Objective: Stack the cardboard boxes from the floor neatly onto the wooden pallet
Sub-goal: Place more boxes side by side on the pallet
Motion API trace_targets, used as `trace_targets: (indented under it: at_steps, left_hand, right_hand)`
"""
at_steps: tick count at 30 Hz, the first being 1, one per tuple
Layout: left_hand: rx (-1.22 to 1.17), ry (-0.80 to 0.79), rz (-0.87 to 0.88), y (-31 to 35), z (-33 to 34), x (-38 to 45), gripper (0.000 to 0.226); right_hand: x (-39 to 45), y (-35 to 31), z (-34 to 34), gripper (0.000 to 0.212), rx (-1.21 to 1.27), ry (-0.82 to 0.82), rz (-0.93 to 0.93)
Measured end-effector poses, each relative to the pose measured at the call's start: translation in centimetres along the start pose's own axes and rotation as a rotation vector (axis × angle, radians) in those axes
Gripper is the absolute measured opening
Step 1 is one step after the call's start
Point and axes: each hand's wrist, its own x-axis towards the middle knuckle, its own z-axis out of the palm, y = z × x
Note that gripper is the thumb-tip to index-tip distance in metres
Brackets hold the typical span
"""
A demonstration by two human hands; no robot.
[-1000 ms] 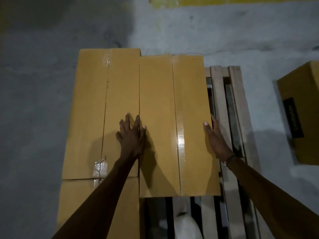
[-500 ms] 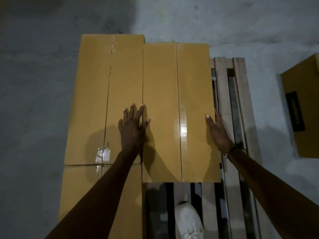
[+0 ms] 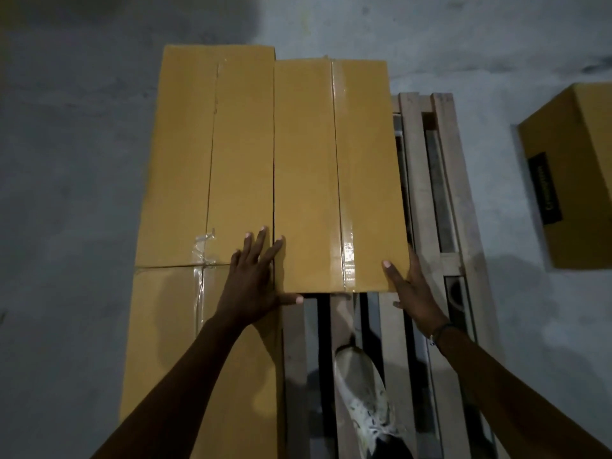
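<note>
**Both hands at the near end of a box on the pallet**

A long, tan cardboard box with a shiny taped seam (image 3: 337,173) is lying on the slatted wooden pallet (image 3: 427,193), side by side with two other tan cardboard boxes (image 3: 212,154) on its left. The left hand (image 3: 251,286) is resting flat at the box's near left corner, fingers spread, thumb along the near edge. The right hand (image 3: 410,289) is cupping the near right corner, thumb on top, not clenching. Another tan box with a black label (image 3: 569,180) is sitting on the grey concrete floor (image 3: 66,193), well apart. A white sneaker (image 3: 364,395) is standing on the slats.
</note>
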Motion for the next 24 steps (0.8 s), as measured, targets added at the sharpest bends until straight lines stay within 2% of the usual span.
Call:
trace_targets:
  at_steps: [2, 4, 16, 24]
  left_hand:
    - [-0.023, -0.015, 0.016, -0.3, -0.1, -0.2, 0.138]
    - [-0.024, -0.019, -0.007, -0.4, -0.3, 0.0, 0.137]
    - [0.087, 0.159, -0.152, 1.6, -1.4, 1.1, 0.095]
    - [0.203, 0.254, -0.182, 2.6, -2.0, 1.8, 0.079]
  right_hand:
    - [-0.2, 0.2, 0.2, 0.07, 0.031, 0.011, -0.012]
    - [0.0, 0.3, 0.3, 0.069, 0.05, 0.011, -0.064]
    - [3.1, -1.9, 0.3, 0.069, 0.032, 0.012, -0.126]
    - [4.5, -2.7, 0.1, 0.069, 0.018, 0.002, -0.137]
